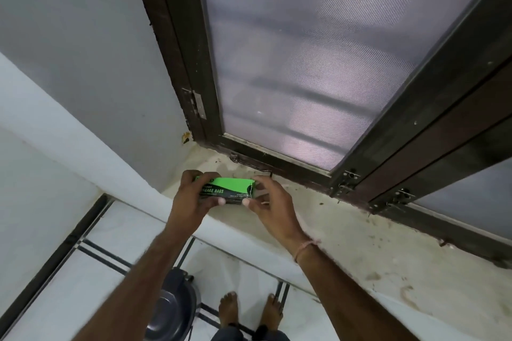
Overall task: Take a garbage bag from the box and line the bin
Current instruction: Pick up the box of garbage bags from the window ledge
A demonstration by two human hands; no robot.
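Note:
A small green and black garbage bag box [228, 189] is held over the window sill [346, 235], near its left end. My left hand [191, 196] grips the box's left end, thumb below and fingers over the top. My right hand [270, 198] holds the right end by the fingertips. The box looks closed and no bag shows. On the floor below, the round grey bin [173, 310] stands by my bare feet, partly hidden behind my left forearm.
A dark-framed window with mesh panels [304, 63] rises behind the sill, with latches [349, 180] along its lower frame. The sill is dusty and stained. A white wall [69, 50] stands to the left. The floor has white tiles [91, 293] with dark lines.

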